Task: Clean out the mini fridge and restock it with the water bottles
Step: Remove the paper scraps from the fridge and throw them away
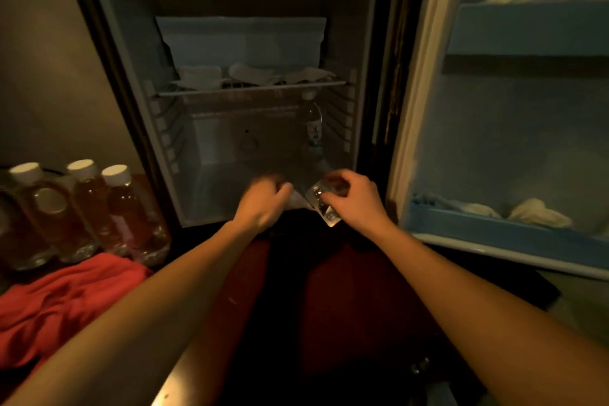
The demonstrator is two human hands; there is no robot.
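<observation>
The mini fridge (184, 194) stands open in front of me. One clear water bottle (313, 128) stands upright at the back right of the lower compartment, under the wire shelf (250, 87). My right hand (356, 199) is closed around a second clear water bottle (326, 212), tilted at the fridge's front bottom edge with its base toward me. My left hand (263, 203) is just left of it with curled fingers, beside a pale piece (298, 200); I cannot tell whether it grips anything.
White crumpled cloths (250, 74) lie on the wire shelf. The open door (494, 142) is at the right, with more white cloths (534, 212) in its lower bin. Several capped bottles (122, 208) stand on the floor at the left, behind a red cloth (66, 297).
</observation>
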